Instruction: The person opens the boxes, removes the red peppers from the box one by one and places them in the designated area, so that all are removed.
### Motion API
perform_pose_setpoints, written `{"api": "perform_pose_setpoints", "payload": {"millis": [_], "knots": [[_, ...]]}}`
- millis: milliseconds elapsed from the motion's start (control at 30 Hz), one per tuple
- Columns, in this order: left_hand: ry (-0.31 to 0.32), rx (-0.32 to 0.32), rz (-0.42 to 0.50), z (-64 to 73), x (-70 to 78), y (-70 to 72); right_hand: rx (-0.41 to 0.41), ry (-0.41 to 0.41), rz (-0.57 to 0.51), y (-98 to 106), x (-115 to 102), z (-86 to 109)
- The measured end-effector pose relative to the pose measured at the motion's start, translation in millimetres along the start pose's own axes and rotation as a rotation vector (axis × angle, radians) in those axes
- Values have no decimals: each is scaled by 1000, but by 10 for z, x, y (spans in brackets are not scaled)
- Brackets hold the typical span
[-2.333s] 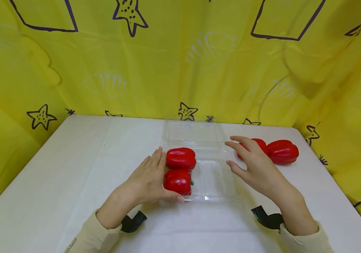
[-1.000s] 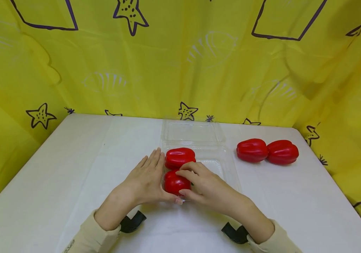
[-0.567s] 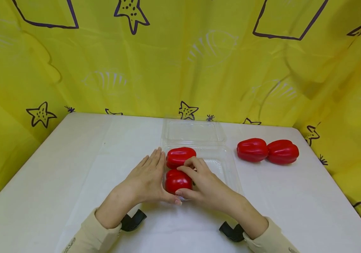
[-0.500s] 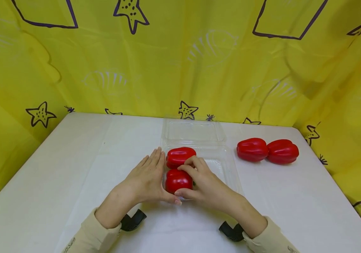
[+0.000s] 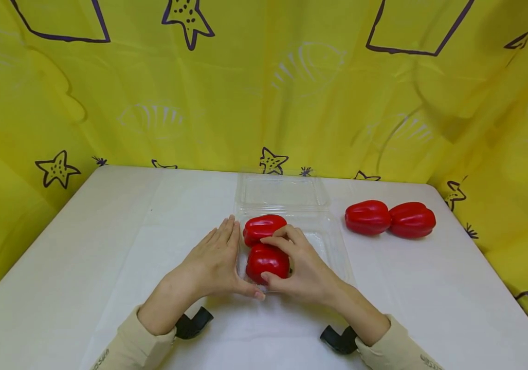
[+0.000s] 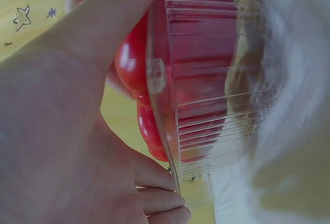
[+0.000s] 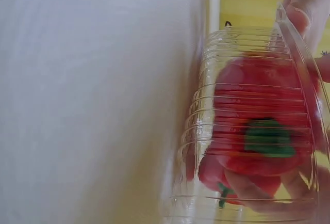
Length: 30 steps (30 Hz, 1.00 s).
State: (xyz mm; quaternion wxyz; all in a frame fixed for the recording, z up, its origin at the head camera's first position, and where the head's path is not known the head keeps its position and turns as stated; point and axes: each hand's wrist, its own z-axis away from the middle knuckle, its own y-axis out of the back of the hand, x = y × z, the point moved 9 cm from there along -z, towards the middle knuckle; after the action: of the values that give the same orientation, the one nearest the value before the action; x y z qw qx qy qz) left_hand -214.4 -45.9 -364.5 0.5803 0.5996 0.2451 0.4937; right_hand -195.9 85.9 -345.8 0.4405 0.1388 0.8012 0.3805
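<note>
My right hand [image 5: 307,267] holds the nearer red bell pepper [image 5: 267,261], thumb at its front and fingers behind. The pepper lies within the left part of a clear plastic clamshell box [image 5: 335,241], whose lid lies folded back. Just behind it in the box is a second red bell pepper [image 5: 264,227]. Flat along the box's left side, my left hand [image 5: 210,262] has straight fingers and its thumb at the front rim. In the left wrist view its fingers touch the box rim [image 6: 167,141]. A green stem [image 7: 268,137] shows through the ribbed wall in the right wrist view.
Two more red bell peppers [image 5: 367,217] lie end to end on the white table [image 5: 162,205], right of the box. A yellow patterned curtain [image 5: 226,103] closes off the back and both sides.
My right hand has come from beside the pair of peppers on the right to the nearer pepper in the box. That pepper has shifted slightly right and up. The left hand stays put.
</note>
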Motion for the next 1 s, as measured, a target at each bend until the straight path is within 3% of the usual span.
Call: {"api": "perform_pose_setpoints", "payload": {"millis": [133,433,567,800,1000], "knots": [[3,3,1,5,-1,6,6,26,2,12,-18,3],[-5,18,0,22,15,18,-72,32,93,-70,-13,-12],[-1,17,-2,20,12,10,-42,19,53,-56,6,-5],[16,14,18,4,2,5,91,15,-2,94,-3,1],[9,27,20,0,4,10,48,-30,26,105,6,-2]]}}
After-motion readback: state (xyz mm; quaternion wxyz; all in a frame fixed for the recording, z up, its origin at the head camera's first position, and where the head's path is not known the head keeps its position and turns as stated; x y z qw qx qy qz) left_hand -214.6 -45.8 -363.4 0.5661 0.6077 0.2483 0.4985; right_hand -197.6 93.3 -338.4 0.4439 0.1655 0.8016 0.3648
